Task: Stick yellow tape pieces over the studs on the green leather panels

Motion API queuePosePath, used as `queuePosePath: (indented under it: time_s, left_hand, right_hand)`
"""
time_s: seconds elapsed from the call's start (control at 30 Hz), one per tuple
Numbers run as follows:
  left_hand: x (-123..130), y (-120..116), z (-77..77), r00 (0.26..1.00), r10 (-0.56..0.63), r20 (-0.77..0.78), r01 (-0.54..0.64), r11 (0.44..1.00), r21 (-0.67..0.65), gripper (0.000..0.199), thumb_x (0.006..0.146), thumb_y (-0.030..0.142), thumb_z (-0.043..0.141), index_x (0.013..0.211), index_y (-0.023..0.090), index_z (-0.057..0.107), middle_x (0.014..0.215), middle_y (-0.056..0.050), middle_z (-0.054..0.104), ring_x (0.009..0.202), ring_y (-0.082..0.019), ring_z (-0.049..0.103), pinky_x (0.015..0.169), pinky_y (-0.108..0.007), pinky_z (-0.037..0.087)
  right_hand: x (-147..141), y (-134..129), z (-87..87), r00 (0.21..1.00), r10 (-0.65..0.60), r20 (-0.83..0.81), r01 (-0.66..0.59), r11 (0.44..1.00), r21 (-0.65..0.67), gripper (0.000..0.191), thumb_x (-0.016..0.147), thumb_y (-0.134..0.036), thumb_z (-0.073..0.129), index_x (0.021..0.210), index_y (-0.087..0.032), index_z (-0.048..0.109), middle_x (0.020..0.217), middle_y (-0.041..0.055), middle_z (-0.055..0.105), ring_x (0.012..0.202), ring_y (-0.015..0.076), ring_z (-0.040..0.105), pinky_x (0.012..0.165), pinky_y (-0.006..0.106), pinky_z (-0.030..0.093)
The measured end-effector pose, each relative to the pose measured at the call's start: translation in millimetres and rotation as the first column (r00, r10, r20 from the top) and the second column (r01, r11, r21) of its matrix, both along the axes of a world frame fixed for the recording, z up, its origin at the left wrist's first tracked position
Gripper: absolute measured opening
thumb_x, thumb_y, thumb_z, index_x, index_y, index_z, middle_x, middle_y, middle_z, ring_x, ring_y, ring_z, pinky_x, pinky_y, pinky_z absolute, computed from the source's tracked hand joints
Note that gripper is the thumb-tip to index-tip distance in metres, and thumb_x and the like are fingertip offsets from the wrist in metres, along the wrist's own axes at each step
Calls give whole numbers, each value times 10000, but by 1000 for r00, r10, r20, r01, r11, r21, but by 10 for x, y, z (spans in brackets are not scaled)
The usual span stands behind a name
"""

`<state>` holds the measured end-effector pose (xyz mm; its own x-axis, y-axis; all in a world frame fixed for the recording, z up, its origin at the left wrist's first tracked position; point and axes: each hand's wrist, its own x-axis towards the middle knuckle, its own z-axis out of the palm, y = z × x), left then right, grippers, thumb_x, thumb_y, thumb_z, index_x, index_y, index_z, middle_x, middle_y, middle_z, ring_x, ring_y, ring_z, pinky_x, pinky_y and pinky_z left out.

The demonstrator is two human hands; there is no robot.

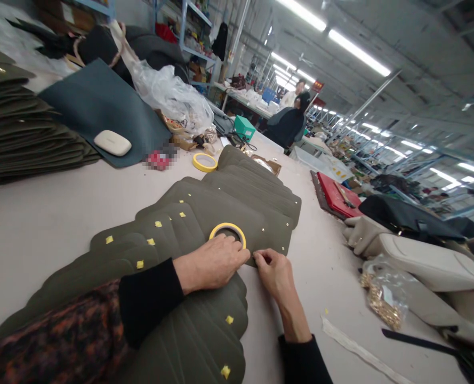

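Note:
My left hand (215, 262) is closed over the near side of a roll of yellow tape (216, 230), its fingers covering the lower part of the ring. Beside it, my right hand (275, 273) has thumb and forefinger pinched together at the edge of a dark olive panel (237, 197); whatever lies between those fingertips is too small to make out. Overlapping olive panels (216, 320) fan out beneath and below the hands. Small yellow tape pieces (158, 224) are stuck on several of them, and small metal studs (283, 248) dot the far panels.
Another yellow tape roll (205, 162) lies beyond the panels. Stacked olive pieces (29, 128) and a white oval case (112, 143) on a dark sheet (112, 101) are at left. To the right are a bag of gold-coloured hardware (384, 298), pale bags (428, 261) and a red item (336, 194).

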<state>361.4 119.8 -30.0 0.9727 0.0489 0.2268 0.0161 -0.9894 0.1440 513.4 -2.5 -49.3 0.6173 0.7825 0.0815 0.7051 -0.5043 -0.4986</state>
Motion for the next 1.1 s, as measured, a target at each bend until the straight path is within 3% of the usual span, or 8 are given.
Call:
queuePosePath:
  time_s: [0.1, 0.2, 0.27, 0.4, 0.53, 0.8, 0.93, 1.1]
  left_hand:
    - [-19, 39, 56, 1000, -9, 25, 11, 998, -55, 100, 915, 182, 428, 903, 169, 527, 874, -65, 589, 799, -208, 545, 713, -329, 444]
    - [-16, 88, 79, 997, -13, 71, 21, 992, -120, 121, 922, 156, 414, 939, 179, 532, 906, -46, 589, 817, -186, 561, 717, -294, 450]
    - [-4, 108, 70, 995, -24, 98, 41, 984, -174, 141, 927, 151, 411, 943, 191, 545, 891, -26, 594, 798, -169, 568, 700, -271, 455]
    - [13, 108, 31, 986, -27, 163, 75, 953, -294, 191, 946, 192, 416, 1068, 208, 563, 901, -15, 635, 833, -160, 607, 749, -263, 486]
    - [12, 89, -6, 982, 2, 189, 63, 939, -338, 507, 919, 178, 490, 1397, 233, 332, 1182, -52, 635, 1039, -177, 616, 907, -298, 489]
    - [13, 56, -58, 987, 60, 148, -4, 935, -356, 456, 922, 213, 504, 1342, 179, 331, 1112, -89, 663, 981, -219, 661, 827, -323, 533]
    - [5, 33, -24, 989, 56, 140, 2, 922, -386, 344, 928, 200, 482, 1259, 200, 385, 1077, -59, 657, 974, -208, 653, 793, -299, 517]
    - [18, 1, 34, 988, 72, 135, -7, 902, -431, 55, 924, 174, 463, 958, 191, 502, 919, -12, 635, 860, -168, 625, 743, -261, 472]
  right_hand:
    - [-57, -78, 53, 986, 58, -155, -62, 998, -24, 200, 776, -259, 550, 681, -179, 707, 687, 21, 707, 647, 170, 630, 592, 251, 418]
    - [-94, -149, 117, 889, 214, -404, -275, 956, -100, 183, 738, -190, 540, 645, -169, 696, 594, -11, 652, 566, 134, 571, 519, 219, 376]
    - [-91, -164, 147, 851, 261, -456, -324, 944, -64, 184, 740, -170, 537, 632, -166, 687, 576, -22, 628, 552, 118, 545, 511, 210, 365]
    - [-60, -129, 135, 924, 180, -337, -90, 960, 265, 172, 816, -274, 571, 781, -167, 702, 675, 3, 658, 614, 133, 567, 570, 227, 431]
    - [-86, -98, 90, 922, 291, -256, -154, 881, 448, 178, 838, -245, 583, 970, -188, 687, 886, 42, 697, 736, 152, 619, 668, 256, 497]
    - [-169, -60, 95, 918, 373, 131, -387, 783, 487, 141, 862, -146, 545, 907, -200, 667, 855, 45, 692, 764, 149, 633, 712, 275, 518]
    - [-199, -40, 84, 922, 318, 220, -386, 784, 485, 138, 841, -115, 532, 822, -190, 646, 746, 21, 677, 654, 125, 614, 638, 242, 497]
    - [-225, -54, 43, 938, 211, 274, -324, 814, 483, 120, 785, -107, 547, 768, -174, 645, 649, -2, 636, 555, 105, 575, 572, 219, 461]
